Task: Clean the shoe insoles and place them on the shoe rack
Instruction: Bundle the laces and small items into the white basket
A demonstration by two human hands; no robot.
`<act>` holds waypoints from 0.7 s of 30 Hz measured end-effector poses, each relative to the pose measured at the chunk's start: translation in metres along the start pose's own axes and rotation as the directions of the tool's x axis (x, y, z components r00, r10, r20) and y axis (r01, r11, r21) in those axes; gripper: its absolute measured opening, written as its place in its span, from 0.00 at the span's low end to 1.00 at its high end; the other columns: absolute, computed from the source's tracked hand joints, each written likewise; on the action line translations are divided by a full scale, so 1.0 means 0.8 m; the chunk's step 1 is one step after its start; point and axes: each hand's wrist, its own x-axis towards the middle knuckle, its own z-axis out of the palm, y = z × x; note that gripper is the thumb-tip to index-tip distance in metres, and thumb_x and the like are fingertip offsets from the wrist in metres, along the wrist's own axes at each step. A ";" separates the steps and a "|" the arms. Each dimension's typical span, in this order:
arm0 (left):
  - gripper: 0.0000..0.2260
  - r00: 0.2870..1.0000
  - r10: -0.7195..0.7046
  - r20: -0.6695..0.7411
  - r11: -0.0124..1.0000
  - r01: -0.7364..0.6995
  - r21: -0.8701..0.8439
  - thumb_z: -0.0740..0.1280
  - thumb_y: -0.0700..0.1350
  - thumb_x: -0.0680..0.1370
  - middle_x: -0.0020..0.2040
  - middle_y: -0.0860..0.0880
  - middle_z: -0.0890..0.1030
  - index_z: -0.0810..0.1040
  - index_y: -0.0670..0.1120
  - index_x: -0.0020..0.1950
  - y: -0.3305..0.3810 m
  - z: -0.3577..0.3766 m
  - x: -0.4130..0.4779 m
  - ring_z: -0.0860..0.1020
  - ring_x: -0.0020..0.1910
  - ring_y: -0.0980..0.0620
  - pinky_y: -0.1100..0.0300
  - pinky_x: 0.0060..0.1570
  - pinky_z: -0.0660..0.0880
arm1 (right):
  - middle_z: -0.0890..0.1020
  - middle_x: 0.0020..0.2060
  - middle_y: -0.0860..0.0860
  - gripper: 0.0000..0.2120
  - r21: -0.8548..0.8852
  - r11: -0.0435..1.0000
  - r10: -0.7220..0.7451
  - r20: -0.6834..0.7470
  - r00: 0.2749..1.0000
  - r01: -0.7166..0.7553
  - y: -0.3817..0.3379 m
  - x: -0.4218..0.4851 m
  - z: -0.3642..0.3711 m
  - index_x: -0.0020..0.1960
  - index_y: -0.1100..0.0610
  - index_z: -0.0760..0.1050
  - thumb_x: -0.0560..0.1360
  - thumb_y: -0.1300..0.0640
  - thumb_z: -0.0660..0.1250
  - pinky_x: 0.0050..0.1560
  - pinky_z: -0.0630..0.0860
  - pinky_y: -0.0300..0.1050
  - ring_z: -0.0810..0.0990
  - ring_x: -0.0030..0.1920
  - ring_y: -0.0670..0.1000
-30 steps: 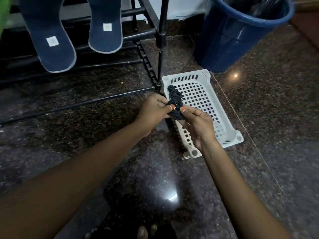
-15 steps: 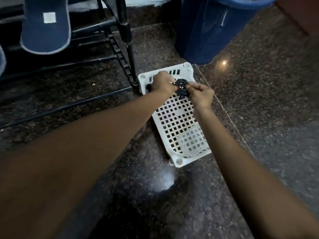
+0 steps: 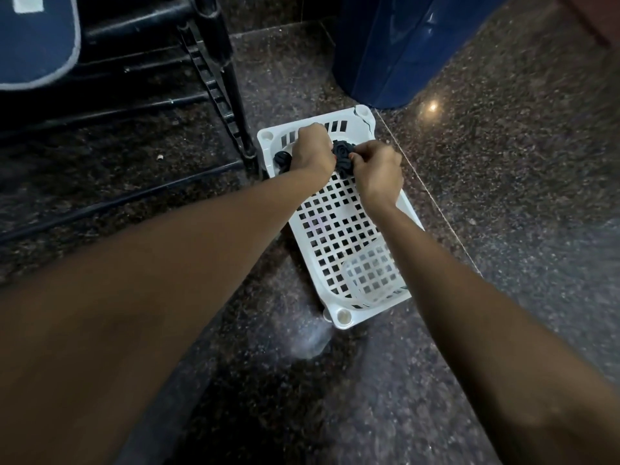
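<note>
Beneath you: floor (image 3: 503, 203) of dark, speckled, polished stone, with a light glare spot. Standing directly on it are a white perforated basket (image 3: 344, 317), a blue bucket (image 3: 385, 52) just beyond its far corner, and the black shoe rack (image 3: 235, 95), whose leg is just beside the basket's left.

one insole (image 3: 33, 38), one basket (image 3: 342, 317), two hands (image 3: 312, 147) (image 3: 375, 169)

light: dim, indoor | glare: small bright spot on polished floor (image 3: 503, 196) just beyond white basket (image 3: 342, 317), hazy streak by its near corner | blur: forearms (image 3: 134, 330) below basket soft, floor right of basket smeared | edges: wide-angle bending, corners dark
</note>
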 end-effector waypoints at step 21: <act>0.10 0.993 0.116 0.033 0.993 -0.116 0.007 0.62 0.31 0.78 0.48 0.45 0.77 0.77 0.45 0.48 0.006 -0.031 -0.010 0.77 0.49 0.46 0.55 0.50 0.75 | 0.83 0.47 0.53 0.08 0.381 0.925 0.047 -0.081 0.996 -0.013 -0.004 -0.004 -0.033 0.52 0.62 0.80 0.75 0.63 0.65 0.54 0.76 0.41 0.80 0.46 0.47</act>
